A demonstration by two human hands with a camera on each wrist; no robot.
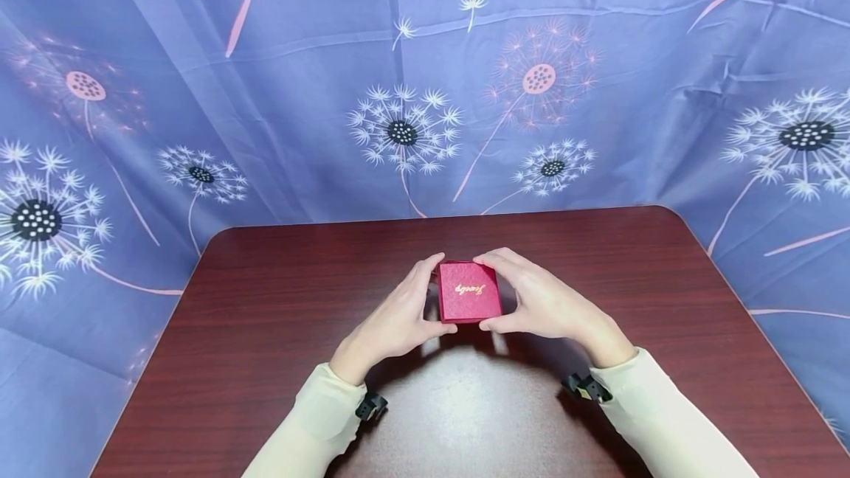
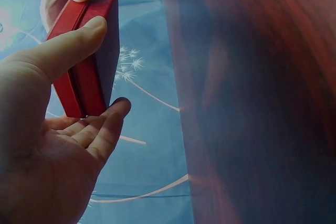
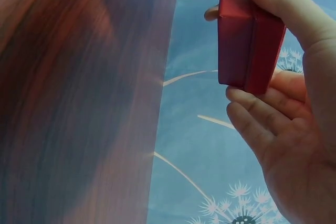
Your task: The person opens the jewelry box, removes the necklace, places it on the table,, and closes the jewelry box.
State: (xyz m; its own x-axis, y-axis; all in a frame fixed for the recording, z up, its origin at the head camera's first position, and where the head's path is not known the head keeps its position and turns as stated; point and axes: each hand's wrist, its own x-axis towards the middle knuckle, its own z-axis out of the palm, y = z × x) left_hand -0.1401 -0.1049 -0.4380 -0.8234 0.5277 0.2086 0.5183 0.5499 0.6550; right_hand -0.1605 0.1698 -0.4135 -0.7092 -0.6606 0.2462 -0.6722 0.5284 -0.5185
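A small red jewelry box [image 1: 470, 292] with gold lettering on its lid is held above the table between both hands. Its lid is on, and a seam runs round the side, seen on the red box [image 2: 86, 61] in the left wrist view. The left hand [image 1: 398, 312] grips the box from the left, thumb on the near side and fingers at the far side. From the right, the right hand [image 1: 547, 301] grips it the same way. In the right wrist view the right thumb [image 3: 286, 6] presses the box's side near the seam.
Beneath the hands lies a dark reddish wooden table [image 1: 279, 286] with rounded far corners and a bright light reflection near the front. Behind and beside it hangs a blue cloth [image 1: 299, 94] printed with dandelions. Each sleeve has a small black device [image 1: 372, 406] at the wrist.
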